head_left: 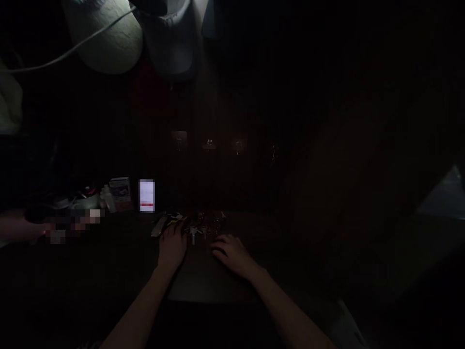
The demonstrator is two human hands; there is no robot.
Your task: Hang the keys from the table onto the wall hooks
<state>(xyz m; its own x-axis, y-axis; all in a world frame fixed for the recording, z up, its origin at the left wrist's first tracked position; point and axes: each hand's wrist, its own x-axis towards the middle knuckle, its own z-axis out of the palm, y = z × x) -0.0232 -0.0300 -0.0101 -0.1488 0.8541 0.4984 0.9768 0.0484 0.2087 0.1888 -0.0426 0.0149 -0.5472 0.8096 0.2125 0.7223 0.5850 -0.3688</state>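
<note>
My left hand [172, 248] rests palm down on the dark tabletop [214, 287], its fingers stretched out at the near left side of a small heap of keys and trinkets [203, 221]. Beside its fingertips lie a yellow strip [178, 220] and a long pale object [159, 227] that is too dim to name. A silvery key [193, 235] sticks out toward me between the hands. My right hand [234, 254] lies low over the table at the heap's near right, fingers apart and slightly bent, with nothing visible in them. Whether either hand touches the keys is hard to tell.
It is very dark. A lit screen [147, 196] stands behind the heap, with a small box [120, 194] and white bottles [108, 198] to its left. Several hooks [209, 143] line the back wall. Pale hanging shapes [109, 43] and a cable [72, 50] are at upper left.
</note>
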